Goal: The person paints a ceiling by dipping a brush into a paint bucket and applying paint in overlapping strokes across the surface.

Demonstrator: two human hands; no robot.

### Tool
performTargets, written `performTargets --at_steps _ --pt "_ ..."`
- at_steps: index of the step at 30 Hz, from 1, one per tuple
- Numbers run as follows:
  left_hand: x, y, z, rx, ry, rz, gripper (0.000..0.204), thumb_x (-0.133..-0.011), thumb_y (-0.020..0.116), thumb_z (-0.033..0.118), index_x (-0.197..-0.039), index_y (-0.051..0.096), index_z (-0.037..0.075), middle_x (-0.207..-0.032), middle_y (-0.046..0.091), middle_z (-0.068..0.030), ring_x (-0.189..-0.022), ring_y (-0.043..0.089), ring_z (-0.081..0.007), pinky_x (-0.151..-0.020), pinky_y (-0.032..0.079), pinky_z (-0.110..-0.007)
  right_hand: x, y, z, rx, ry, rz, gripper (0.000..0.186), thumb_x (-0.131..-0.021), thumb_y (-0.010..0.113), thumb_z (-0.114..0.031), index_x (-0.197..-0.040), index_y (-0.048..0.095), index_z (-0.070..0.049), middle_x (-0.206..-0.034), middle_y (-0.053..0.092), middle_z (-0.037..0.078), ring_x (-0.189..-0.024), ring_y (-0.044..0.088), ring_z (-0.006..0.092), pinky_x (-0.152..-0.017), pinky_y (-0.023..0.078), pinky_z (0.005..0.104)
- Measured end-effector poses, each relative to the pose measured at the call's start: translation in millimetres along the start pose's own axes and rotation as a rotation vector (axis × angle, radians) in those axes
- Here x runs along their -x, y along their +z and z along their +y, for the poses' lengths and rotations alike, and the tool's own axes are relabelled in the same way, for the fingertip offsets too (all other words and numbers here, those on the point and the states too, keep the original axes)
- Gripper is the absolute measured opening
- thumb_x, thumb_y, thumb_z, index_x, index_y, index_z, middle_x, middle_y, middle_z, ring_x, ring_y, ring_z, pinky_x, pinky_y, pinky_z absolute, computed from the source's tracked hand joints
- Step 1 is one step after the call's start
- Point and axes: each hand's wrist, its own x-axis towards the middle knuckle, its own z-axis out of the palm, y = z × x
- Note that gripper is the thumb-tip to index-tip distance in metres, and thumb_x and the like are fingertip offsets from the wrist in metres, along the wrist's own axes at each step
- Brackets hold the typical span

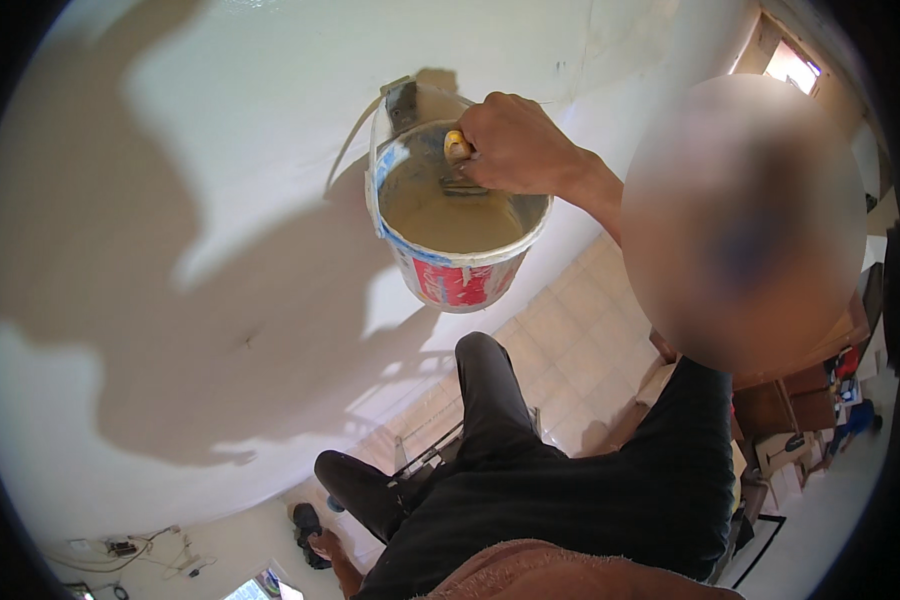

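Observation:
My right hand (518,145) is closed round the yellow handle of a paintbrush (457,148). Its lower end points down into a bucket (460,285), just above or at the surface of the beige paint (450,222). The white, red and blue bucket is smeared with paint. It hangs against the pale wall, its wire handle up by a dark metal piece (402,106). Far down at the lower left, my left hand (324,545) appears small, fingers curled against a black object (308,525) whose kind I cannot make out.
A pale wall (270,120) fills the left side, with my shadow across it. Below my dark-trousered legs (490,390) are metal ladder bars (425,455) and a tiled floor (560,350). Brown furniture (770,410) with clutter stands at the right. Loose cables (140,550) hang at lower left.

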Motion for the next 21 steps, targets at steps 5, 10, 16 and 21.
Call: performTargets --at_steps 5,10,16,21 --pt "2 20 -28 -0.094 0.010 -0.042 0.042 -0.073 0.061 0.015 -0.109 0.059 -0.007 -0.111 0.061 -0.0258 -0.107 0.058 -0.0379 -0.093 0.043 -0.046 -4 8 2 0.027 -0.017 -0.040 0.017 -0.067 0.068 -0.016 -0.074 0.066 -0.001 -0.070 0.064 0.018 -0.071 0.063 0.0345 -0.068 0.052 0.0413" --pt "7 39 -45 -0.158 0.012 -0.117 0.043 -0.073 0.061 0.016 -0.109 0.058 -0.008 -0.112 0.060 -0.0260 -0.109 0.056 -0.0385 -0.094 0.042 -0.046 2 -13 -9 0.027 0.010 0.009 0.014 -0.068 0.067 -0.014 -0.073 0.067 -0.001 -0.065 0.063 0.017 -0.065 0.063 0.0341 -0.064 0.052 0.0418" --pt "15 64 -63 -0.205 0.025 -0.206 0.044 -0.073 0.060 0.017 -0.108 0.058 -0.009 -0.113 0.060 -0.0261 -0.112 0.053 -0.0391 -0.097 0.040 -0.046 17 -13 -17 0.087 -0.207 0.251 0.008 -0.070 0.067 -0.012 -0.075 0.069 -0.007 -0.062 0.063 0.014 -0.060 0.063 0.0307 -0.057 0.052 0.0397" --pt "17 84 -67 -0.227 0.057 -0.271 0.045 -0.072 0.059 0.017 -0.108 0.057 -0.010 -0.114 0.059 -0.0263 -0.114 0.051 -0.0396 -0.098 0.038 -0.046 23 -14 -25 0.170 -0.226 0.250 0.015 -0.069 0.069 -0.013 -0.084 0.069 -0.008 -0.069 0.066 0.008 -0.061 0.062 0.0279 -0.056 0.049 0.0396"
